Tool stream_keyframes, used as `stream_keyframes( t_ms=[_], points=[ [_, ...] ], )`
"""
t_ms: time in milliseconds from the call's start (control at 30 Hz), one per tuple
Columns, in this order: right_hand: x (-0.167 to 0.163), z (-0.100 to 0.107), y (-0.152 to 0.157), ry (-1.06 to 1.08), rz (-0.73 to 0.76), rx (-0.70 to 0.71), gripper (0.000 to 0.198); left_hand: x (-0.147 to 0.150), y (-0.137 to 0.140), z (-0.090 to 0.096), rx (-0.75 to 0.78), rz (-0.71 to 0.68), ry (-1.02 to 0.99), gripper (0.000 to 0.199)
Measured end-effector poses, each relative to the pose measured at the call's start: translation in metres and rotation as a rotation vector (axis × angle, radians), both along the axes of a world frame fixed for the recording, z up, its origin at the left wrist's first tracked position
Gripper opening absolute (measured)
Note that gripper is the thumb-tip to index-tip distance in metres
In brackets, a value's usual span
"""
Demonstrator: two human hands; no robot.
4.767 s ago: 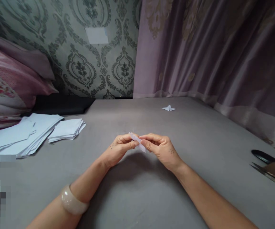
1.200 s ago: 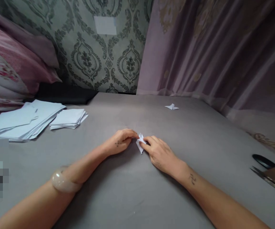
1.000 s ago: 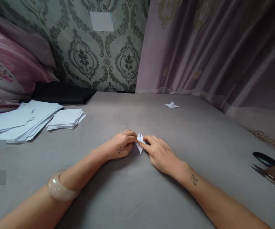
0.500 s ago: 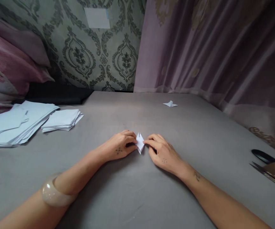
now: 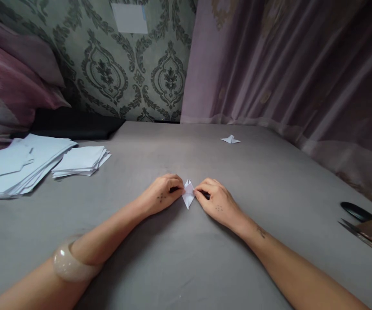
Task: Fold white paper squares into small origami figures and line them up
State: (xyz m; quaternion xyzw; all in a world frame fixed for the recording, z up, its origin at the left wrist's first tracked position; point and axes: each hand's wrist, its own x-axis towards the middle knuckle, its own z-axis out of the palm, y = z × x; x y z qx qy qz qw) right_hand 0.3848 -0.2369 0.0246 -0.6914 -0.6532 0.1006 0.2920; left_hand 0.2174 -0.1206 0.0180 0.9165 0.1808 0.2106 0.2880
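Observation:
A small white piece of folded paper (image 5: pixel 188 196), shaped like a narrow diamond with a split upper tip, is between my two hands on the grey surface (image 5: pixel 186 258). My left hand (image 5: pixel 166 193) pinches its left corner with closed thumb and fingers. On the opposite corner, my right hand (image 5: pixel 218 200) grips the paper between thumb and forefinger. Farther back to the right lies another small white folded paper figure (image 5: pixel 230 139) with pointed ends, apart from both hands.
At the left lie a stack of large white sheets (image 5: pixel 40 161) and a smaller stack of cut paper (image 5: pixel 81 161). Behind them is a flat black item (image 5: pixel 76 123). Scissors (image 5: pixel 355 230) and a black-handled object (image 5: pixel 360 212) lie at the right edge. A curtain (image 5: pixel 253 64) hangs behind.
Both hands now pinch the paper's side corners more tightly, the right thumb having come up to its forefinger. The diamond's lower point looks flatter and more single. The view has shifted slightly.

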Motion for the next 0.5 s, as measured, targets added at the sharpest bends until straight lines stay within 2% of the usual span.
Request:
stream_keyframes(
  t_ms=[267, 500],
  points=[
    [0.0, 0.0, 0.007, 0.137, -0.065, -0.075, 0.018, 0.003, 0.001, -0.003, -0.063, 0.109, 0.025, 0.018],
    [0.006, -0.001, 0.015, 0.274, -0.153, -0.175, 0.02, 0.005, 0.003, -0.006, -0.107, 0.125, 0.055, 0.017]
  ],
)
